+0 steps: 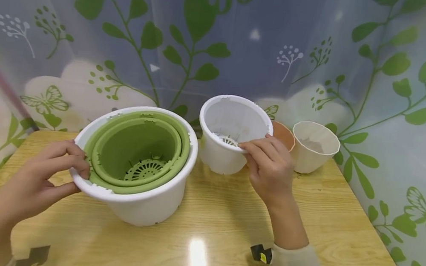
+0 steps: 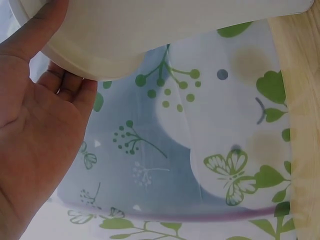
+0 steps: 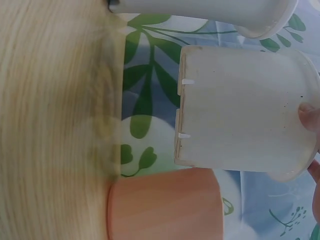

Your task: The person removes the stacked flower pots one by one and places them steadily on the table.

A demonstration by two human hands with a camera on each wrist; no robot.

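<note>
My left hand (image 1: 49, 173) grips the left rim of a large white plastic pot (image 1: 151, 212), fingers over the edge and thumb against the outside. Two green pots (image 1: 136, 143) sit nested inside it, with a slotted drainage bottom showing in the inner one. With thumb and fingers my right hand (image 1: 271, 164) pinches the near right rim of a smaller white pot (image 1: 215, 150), which has a slotted bottom too. In the right wrist view this white pot (image 3: 240, 110) hangs above the wooden table, its base clear of the surface.
An orange pot (image 1: 283, 135) stands behind my right hand, beside a cream faceted pot (image 1: 312, 157) at the back right of the wooden table (image 1: 227, 220). A small black object (image 1: 261, 254) shows beside my right sleeve. A leaf-patterned curtain (image 1: 243, 59) closes off the back and sides.
</note>
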